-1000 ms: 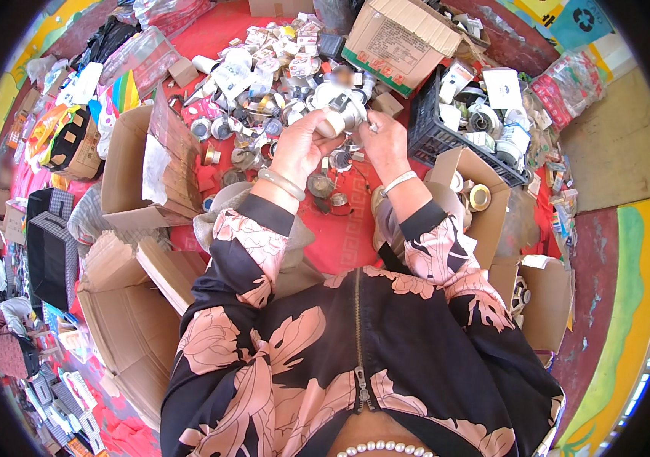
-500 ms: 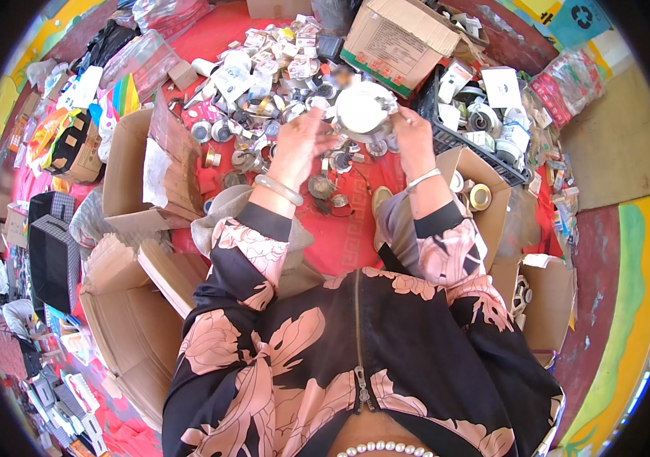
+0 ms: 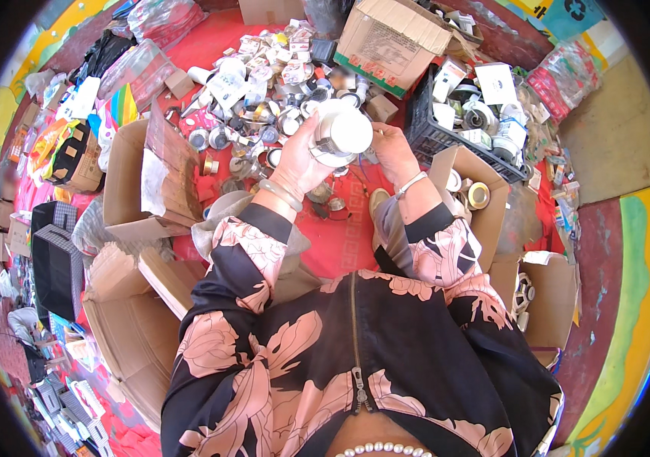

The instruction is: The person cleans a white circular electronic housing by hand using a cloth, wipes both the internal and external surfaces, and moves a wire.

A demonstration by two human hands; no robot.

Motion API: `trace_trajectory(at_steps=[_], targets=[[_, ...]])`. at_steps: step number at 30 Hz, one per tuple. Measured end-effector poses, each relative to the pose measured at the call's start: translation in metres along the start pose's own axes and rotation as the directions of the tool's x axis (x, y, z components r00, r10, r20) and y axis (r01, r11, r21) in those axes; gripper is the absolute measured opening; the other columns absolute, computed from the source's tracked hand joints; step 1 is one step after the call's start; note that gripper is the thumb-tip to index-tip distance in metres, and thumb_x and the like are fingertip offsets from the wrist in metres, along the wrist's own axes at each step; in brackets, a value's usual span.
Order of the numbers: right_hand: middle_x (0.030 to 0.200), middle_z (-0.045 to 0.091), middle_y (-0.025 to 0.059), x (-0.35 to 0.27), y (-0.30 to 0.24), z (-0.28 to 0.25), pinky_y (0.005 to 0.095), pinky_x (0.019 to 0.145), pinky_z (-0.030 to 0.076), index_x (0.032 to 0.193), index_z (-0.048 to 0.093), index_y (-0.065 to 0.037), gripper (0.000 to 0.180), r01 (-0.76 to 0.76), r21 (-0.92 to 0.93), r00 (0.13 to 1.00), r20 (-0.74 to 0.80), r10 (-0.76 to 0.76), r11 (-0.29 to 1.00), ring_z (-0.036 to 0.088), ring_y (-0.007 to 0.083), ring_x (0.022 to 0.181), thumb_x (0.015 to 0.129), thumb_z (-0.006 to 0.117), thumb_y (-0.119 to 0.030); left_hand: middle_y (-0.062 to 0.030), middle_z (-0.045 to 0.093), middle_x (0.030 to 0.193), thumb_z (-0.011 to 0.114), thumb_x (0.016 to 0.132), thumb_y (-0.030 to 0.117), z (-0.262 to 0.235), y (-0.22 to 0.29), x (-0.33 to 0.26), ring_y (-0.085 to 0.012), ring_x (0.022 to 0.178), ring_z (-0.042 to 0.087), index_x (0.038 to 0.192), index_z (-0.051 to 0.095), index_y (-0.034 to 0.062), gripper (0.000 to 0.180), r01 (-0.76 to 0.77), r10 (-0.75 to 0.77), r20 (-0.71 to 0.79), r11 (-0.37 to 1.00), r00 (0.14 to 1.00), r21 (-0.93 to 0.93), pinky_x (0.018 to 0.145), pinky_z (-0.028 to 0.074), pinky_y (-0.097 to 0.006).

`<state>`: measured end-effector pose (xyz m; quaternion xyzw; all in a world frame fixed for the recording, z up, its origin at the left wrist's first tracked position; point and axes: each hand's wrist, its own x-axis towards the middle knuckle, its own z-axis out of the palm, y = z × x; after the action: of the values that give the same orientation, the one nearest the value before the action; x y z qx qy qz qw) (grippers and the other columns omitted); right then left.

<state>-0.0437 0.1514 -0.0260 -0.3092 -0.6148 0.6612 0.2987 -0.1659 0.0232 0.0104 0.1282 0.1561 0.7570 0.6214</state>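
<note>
Both hands hold one round white lamp fitting [image 3: 342, 133] raised above the red mat [image 3: 340, 244]: left hand [image 3: 300, 156] clasps its left side, right hand [image 3: 392, 148] grips its right edge.

A black plastic crate [image 3: 447, 129] of small fittings sits right of the hands, an open cardboard box [image 3: 397, 34] beyond them.

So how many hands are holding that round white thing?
2. The left hand wraps around the left side of the round white fitting, and the right hand touches its right side. No other hands show in the picture.
</note>
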Motion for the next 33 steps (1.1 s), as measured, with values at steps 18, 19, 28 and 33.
trace_trajectory(at_steps=[18, 19, 28, 33], targets=[[0.134, 0.041, 0.0204, -0.03, -0.065, 0.057, 0.0436, 0.104, 0.03, 0.128, 0.047, -0.005, 0.043, 0.747, -0.625, 0.567, 0.421, -0.708, 0.226, 0.034, 0.0395, 0.127, 0.09, 0.048, -0.026, -0.0071, 0.048, 0.127, 0.037, 0.093, 0.051, 0.009, 0.006, -0.009, -0.0229, 0.116, 0.047, 0.13, 0.041, 0.0108, 0.055, -0.079, 0.095, -0.127, 0.989, 0.987, 0.123, 0.099, 0.038, -0.041], [0.132, 0.043, 0.0204, -0.029, -0.068, 0.057, 0.0428, 0.103, 0.031, 0.127, 0.048, -0.005, 0.041, 0.733, -0.619, 0.595, 0.386, -0.705, 0.28, 0.036, 0.039, 0.125, 0.091, 0.048, -0.025, -0.007, 0.048, 0.127, 0.038, 0.093, 0.05, 0.007, 0.005, -0.008, -0.0226, 0.116, 0.047, 0.131, 0.04, 0.0102, 0.054, -0.071, 0.094, -0.15, 0.986, 0.984, 0.152, 0.098, 0.038, -0.041], [0.122, 0.053, 0.0167, -0.019, -0.035, 0.049, 0.031, 0.095, 0.038, 0.121, 0.053, 0.0, 0.039, 0.43, -0.084, 0.9, -0.041, -0.434, 0.899, 0.049, 0.0236, 0.115, 0.096, 0.045, -0.028, -0.0107, 0.047, 0.13, 0.031, 0.097, 0.041, 0.012, 0.0, -0.008, -0.0258, 0.118, 0.048, 0.133, 0.037, 0.0071, 0.051, -0.169, 0.174, -0.022, 0.973, 0.984, 0.158, 0.097, 0.04, -0.045], [0.12, 0.052, 0.0221, -0.036, -0.044, 0.064, 0.0384, 0.1, 0.037, 0.118, 0.051, 0.005, 0.037, 0.703, -0.552, 0.657, 0.262, -0.707, 0.449, 0.045, 0.036, 0.119, 0.085, 0.055, -0.012, -0.009, 0.049, 0.127, 0.037, 0.097, 0.038, 0.005, -0.003, -0.004, -0.0209, 0.115, 0.049, 0.129, 0.042, 0.0048, 0.047, -0.208, 0.269, -0.153, 0.923, 0.951, 0.325, 0.099, 0.037, -0.036]])
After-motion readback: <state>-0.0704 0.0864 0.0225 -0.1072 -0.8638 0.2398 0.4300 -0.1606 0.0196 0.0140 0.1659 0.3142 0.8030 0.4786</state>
